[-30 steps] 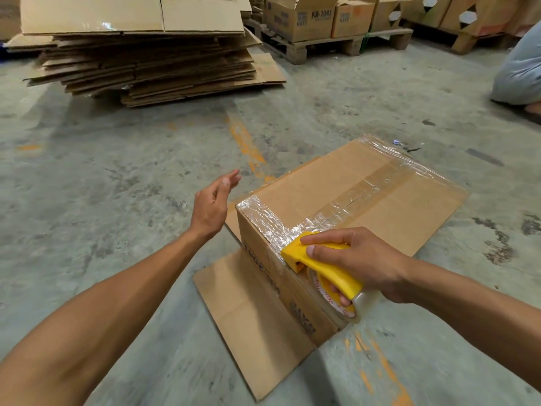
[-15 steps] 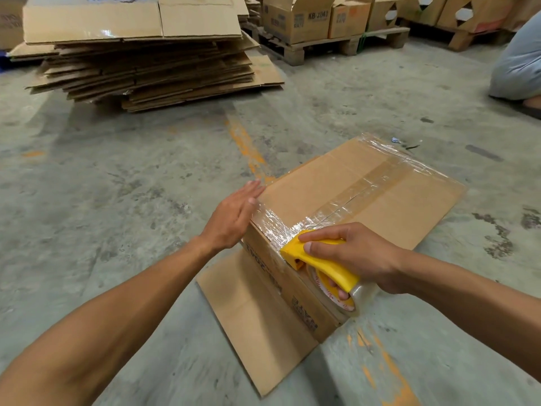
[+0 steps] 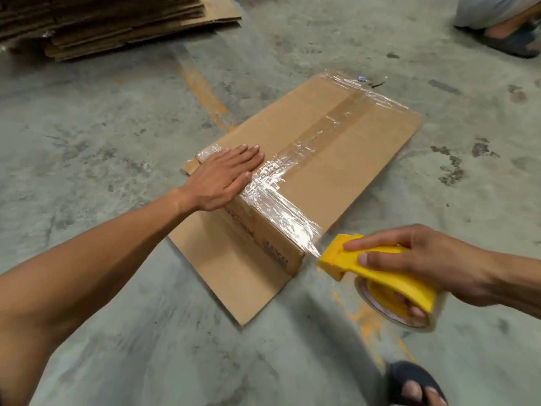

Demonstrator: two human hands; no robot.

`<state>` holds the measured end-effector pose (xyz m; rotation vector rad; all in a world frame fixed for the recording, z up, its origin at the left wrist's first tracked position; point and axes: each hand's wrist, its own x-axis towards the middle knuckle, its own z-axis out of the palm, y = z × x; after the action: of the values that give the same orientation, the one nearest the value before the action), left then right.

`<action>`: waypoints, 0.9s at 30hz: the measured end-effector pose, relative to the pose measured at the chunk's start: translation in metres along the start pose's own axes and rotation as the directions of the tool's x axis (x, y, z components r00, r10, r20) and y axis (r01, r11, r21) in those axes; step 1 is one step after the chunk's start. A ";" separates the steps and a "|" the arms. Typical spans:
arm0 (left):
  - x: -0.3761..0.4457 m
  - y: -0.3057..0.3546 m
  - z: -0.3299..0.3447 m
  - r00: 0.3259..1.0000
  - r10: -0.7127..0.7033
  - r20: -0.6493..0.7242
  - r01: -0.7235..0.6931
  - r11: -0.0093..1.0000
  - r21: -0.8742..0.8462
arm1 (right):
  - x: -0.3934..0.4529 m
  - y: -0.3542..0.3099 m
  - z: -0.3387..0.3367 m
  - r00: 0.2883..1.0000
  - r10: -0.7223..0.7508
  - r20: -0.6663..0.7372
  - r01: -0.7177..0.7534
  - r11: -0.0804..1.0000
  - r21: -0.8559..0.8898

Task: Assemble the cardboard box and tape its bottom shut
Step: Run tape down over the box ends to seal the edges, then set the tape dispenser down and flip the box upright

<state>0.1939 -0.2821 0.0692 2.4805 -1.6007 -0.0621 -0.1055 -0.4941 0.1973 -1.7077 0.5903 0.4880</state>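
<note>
pulling away: the right hand (image 3: 424, 265) has drawn the yellow plastic tape dispenser with its clear tape roll (image 3: 380, 276) off the near edge of the box and out to the right; half a second ago it sat pressed on that edge.
tape strand: a strip of clear tape (image 3: 292, 221) runs from the near edge toward the dispenser's blade; whether it is cut yet cannot be told.
left hand: the left hand (image 3: 225, 177) lies flat, fingers together, on the near left corner of the box top; a second ago it hovered in the air off that corner, then met the edge.
left grip: spread flat and pressing, holding nothing.
right grip: wrapped around the dispenser handle, thumb along the side, fingers through the roll.
box position: the brown cardboard box with a taped centre seam (image 3: 307, 148) sits upside down on the grey concrete floor (image 3: 102, 127), between the two arms, its lower flaps splayed on the floor toward the camera.
seam: clear tape runs the length of the centre join and across both short edges, wrinkled at the near end.
task reading: the bottom looks closed; likely what remains is parting the strand and smoothing the near edge.
view shift: the camera has tilted down since earlier; the stack of flat brown cardboard sheets (image 3: 111, 22) now shows only at the top left, and a dark sandal (image 3: 415, 385) appears at the bottom.
bystander: another person's foot in a sandal (image 3: 509, 39) is at the top right, well apart.
</note>
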 end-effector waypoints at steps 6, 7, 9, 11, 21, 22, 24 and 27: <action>0.001 0.003 -0.002 1.000 -0.006 0.017 0.005 1.000 0.022 | 0.001 0.014 -0.006 0.994 0.085 0.070 -0.091 0.993 0.082; 0.001 0.004 -0.003 1.000 -0.011 0.021 0.011 1.000 0.021 | 0.011 0.018 -0.010 0.991 0.119 0.065 -0.124 0.988 0.092; 0.000 0.006 -0.005 0.999 -0.021 0.032 0.021 1.000 0.010 | 0.030 0.029 -0.011 0.966 0.248 0.078 -0.250 0.968 0.012; 0.000 0.010 -0.006 0.998 -0.043 0.049 0.043 0.999 0.000 | 0.042 0.056 -0.004 0.920 0.383 0.083 -0.369 0.918 -0.146; -0.001 0.138 0.002 0.982 0.092 0.163 -0.105 0.992 0.072 | 0.067 0.084 0.018 0.850 0.471 0.235 -0.416 0.875 -0.246; 0.000 0.150 0.007 0.982 0.095 0.166 -0.110 0.990 0.084 | 0.069 0.083 0.020 0.853 0.467 0.231 -0.408 0.875 -0.261; 0.002 0.161 0.015 0.984 0.057 0.169 -0.077 0.990 0.119 | 0.070 0.082 0.026 0.848 0.468 0.249 -0.394 0.871 -0.295; 0.000 0.162 0.017 0.984 0.021 0.176 -0.049 0.986 0.156 | 0.075 0.086 0.037 0.864 0.420 0.278 -0.310 0.879 -0.364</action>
<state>0.0458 -0.3496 0.0820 2.6309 -1.7830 -0.1544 -0.1010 -0.4819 0.0784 -1.7419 0.6040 1.1908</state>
